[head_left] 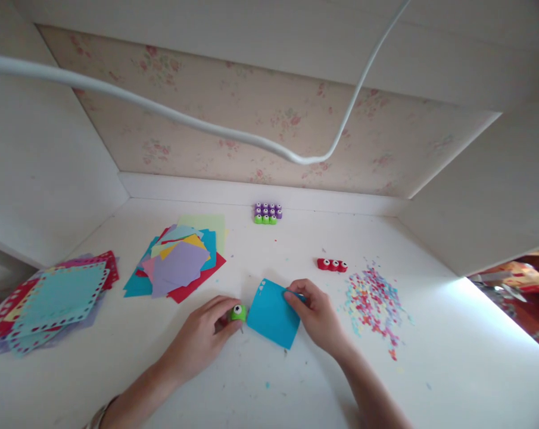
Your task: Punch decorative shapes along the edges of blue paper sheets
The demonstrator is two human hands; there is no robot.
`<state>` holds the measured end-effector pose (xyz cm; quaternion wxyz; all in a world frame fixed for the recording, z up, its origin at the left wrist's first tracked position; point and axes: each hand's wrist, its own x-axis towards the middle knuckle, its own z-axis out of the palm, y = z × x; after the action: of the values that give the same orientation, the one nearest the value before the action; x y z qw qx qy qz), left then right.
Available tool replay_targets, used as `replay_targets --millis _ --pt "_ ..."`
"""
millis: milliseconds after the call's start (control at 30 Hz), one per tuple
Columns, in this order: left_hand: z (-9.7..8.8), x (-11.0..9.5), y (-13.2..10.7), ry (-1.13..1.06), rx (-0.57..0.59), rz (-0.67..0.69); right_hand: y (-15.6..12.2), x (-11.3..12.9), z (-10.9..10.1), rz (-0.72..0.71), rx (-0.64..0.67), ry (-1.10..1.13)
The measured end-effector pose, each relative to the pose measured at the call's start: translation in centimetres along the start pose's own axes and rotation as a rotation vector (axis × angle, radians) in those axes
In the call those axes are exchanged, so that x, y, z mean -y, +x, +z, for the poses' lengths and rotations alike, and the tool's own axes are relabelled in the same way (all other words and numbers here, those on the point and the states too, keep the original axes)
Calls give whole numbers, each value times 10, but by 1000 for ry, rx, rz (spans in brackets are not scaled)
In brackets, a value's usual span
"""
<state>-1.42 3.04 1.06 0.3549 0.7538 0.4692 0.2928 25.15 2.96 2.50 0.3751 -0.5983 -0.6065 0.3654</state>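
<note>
Between the fingers and thumb of my left hand (206,330) is a small green craft punch (238,313) with a white top and a dark shape on it. It sits close beside the left edge of a blue paper sheet (271,316). Several small holes run along that sheet near its upper left corner. My right hand (314,313) pinches the sheet at its upper right edge, thumb on top. The fingers under the paper are partly hidden.
Colored paper sheets (180,268) lie piled at the left, with hole-edged sheets (59,298) farther left. Purple and green punches (268,212) stand at the back. Red punches (332,265) and scattered paper confetti (374,301) lie at the right. A white cable (233,136) hangs across the front.
</note>
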Motion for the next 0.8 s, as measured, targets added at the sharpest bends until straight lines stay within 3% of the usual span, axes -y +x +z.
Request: replay_targets --millis 233,400,600,800 --pt "-2 -3 -2 -36 31 75 -3 8 1 88 71 332" --pt "-13 -17 -2 -334 -49 -114 -10 19 12 129 124 455" --pt "-11 -33 -7 -823 232 -330 -17 24 29 134 206 529" --pt "-11 -33 -12 -1002 273 -399 -16 21 30 118 195 481"
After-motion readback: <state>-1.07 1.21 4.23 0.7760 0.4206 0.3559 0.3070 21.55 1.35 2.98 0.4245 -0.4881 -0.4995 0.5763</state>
